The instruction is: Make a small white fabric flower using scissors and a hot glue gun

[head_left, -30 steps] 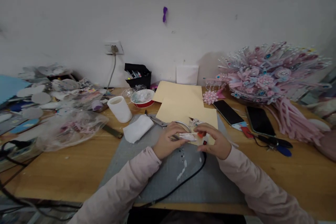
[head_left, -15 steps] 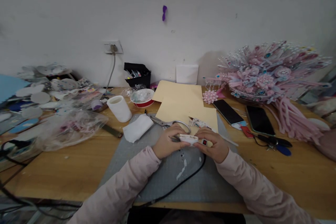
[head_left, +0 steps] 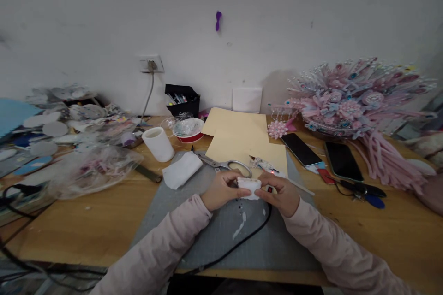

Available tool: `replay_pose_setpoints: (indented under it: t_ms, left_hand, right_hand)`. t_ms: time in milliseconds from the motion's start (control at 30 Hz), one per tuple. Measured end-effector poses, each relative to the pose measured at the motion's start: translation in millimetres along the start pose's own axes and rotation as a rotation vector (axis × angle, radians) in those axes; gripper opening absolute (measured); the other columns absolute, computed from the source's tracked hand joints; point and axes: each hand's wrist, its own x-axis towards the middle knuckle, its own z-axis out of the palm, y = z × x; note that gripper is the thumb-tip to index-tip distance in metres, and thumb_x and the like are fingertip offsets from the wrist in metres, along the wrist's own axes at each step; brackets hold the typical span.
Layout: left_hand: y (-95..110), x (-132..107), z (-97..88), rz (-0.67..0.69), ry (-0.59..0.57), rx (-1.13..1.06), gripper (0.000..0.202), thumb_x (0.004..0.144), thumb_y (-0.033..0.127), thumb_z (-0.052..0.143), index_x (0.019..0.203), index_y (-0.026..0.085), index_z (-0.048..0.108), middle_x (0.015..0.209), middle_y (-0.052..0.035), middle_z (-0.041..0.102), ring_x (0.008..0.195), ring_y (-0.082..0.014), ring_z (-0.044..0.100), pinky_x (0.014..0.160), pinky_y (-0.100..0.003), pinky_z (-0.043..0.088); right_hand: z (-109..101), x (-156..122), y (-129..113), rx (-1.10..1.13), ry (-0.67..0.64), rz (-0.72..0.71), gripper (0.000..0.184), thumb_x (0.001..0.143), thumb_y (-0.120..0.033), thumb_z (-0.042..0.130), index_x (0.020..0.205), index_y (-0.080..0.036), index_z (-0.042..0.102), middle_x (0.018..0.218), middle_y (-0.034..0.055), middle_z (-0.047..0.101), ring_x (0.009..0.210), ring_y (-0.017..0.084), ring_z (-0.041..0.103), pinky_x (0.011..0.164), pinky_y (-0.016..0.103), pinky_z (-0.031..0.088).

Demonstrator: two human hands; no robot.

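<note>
Both my hands meet over the grey mat (head_left: 207,230) at the desk's middle. My left hand (head_left: 220,190) is closed, its fingers pinching the left side of a small white piece (head_left: 249,188). My right hand (head_left: 279,192) is closed too, pressing that piece from the right while also holding a tool with a red switch (head_left: 269,189). A black cord (head_left: 235,245) runs from under my right hand across the mat toward me. Scissors (head_left: 221,164) lie just beyond my hands.
Yellow paper sheets (head_left: 238,136), a white cup (head_left: 158,144), a folded white cloth (head_left: 182,169) and a red bowl (head_left: 188,130) lie behind. Two phones (head_left: 321,154) and a pink beaded headdress (head_left: 353,103) sit right. A plastic bag (head_left: 93,168) and clutter fill the left.
My hands have come closer together and slightly toward me. The white piece, held flat between them before, is now bunched up between my fingers.
</note>
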Motion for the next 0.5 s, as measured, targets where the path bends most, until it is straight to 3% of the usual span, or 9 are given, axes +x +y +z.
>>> replay_pose_setpoints:
  t_ms: [267, 500]
  left_hand:
    - [1.0, 1.1, -0.7, 0.018, -0.027, 0.022, 0.023, 0.053, 0.030, 0.074, 0.058, 0.013, 0.060, 0.061, 0.0006, 0.050, 0.059, -0.0108, 0.045, 0.055, -0.022, 0.033]
    - [-4.1, 1.7, -5.0, 0.120, 0.036, 0.097, 0.023, 0.058, 0.034, 0.071, 0.071, 0.016, 0.065, 0.069, -0.0012, 0.054, 0.068, -0.0138, 0.048, 0.064, -0.024, 0.035]
  right_hand:
    - [0.3, -0.6, 3.3, 0.001, 0.016, -0.064, 0.017, 0.072, -0.031, 0.059, 0.063, -0.017, 0.059, 0.061, 0.0027, 0.059, 0.060, 0.014, 0.056, 0.061, 0.027, 0.045]
    - [0.3, 2.2, 0.9, -0.152, 0.108, -0.111, 0.014, 0.073, -0.027, 0.057, 0.062, -0.018, 0.053, 0.060, 0.0012, 0.059, 0.058, 0.014, 0.054, 0.061, 0.028, 0.043]
